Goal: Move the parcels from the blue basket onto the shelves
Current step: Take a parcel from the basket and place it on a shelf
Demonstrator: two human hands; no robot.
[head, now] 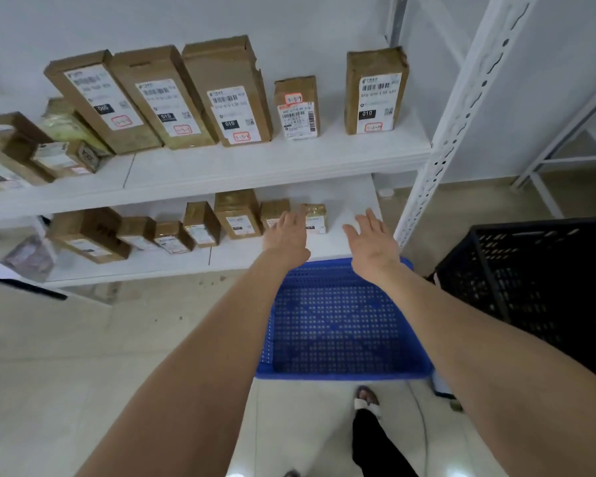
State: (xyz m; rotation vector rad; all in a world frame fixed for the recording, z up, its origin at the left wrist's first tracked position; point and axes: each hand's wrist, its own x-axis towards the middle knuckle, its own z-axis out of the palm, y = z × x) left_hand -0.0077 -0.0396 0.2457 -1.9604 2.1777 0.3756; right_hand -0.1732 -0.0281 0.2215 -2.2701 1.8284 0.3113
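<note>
Arms, both yours, stretched forward above the blue basket [341,374] toward the lower shelf [341,206]. Your left hand [287,235] was open and flat, palm down, fingers straight and a little spread, holding nothing. Its fingertips lay in front of two small parcels: a plain brown one [272,212] and a tape-wrapped one [319,218] just to its right. Whether the fingers touched either could not be told.

Your right hand [372,237] was open too, palm down and fingers fanned, also holding nothing. It hovered over a bare white part of the lower shelf, to the right of the tape-wrapped parcel.

A row of brown parcels [202,224] with white labels ran left from those two along the lower shelf, standing side by side. On the upper shelf [255,166], five taller brown parcels [228,94] leaned against the white wall, labels facing you. Four stood close together, and the fifth [375,91] stood apart near the right end. More parcels [31,149] were heaped at the far left, blurred.

The blue basket sat on the pale tiled floor [83,356] below your wrists, its far rim against the lower shelf's front edge and its perforated bottom showing. A black crate [530,287] stood just to its right, beside the white slotted shelf post [461,115]. Your sandalled foot [367,400] showed just behind the basket's near rim.
</note>
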